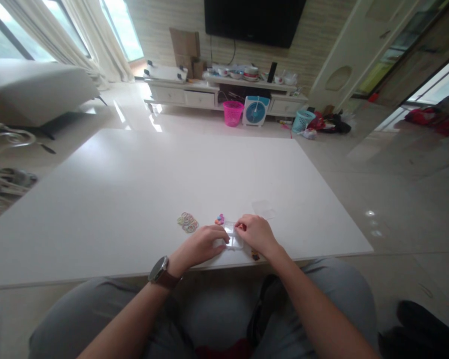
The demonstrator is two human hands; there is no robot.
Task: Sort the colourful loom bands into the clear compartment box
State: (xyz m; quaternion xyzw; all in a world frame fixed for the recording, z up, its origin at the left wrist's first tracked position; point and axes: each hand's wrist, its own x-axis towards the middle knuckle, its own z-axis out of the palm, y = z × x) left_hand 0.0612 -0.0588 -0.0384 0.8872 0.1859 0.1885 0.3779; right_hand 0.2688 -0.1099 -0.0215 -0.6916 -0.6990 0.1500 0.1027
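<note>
A small clear plastic compartment box (237,243) sits near the table's front edge between my hands. My left hand (208,243), with a watch on its wrist, grips the box's left side with curled fingers. Over the far right compartment, the fingertips of my right hand (259,232) are pinched together. Something small and orange-red (242,227) shows at those fingertips, too small to name. Small colourful pieces (219,219) lie just behind the box. A pile of pastel rings (188,222) is to the left. Dark and yellow bits (255,255) lie under my right wrist.
A clear plastic lid (263,208) lies flat beyond my right hand on the white table (134,184). My legs are under the table's front edge. Across the floor stand a pink basket (232,113), a blue fan (256,110) and a low cabinet (168,94).
</note>
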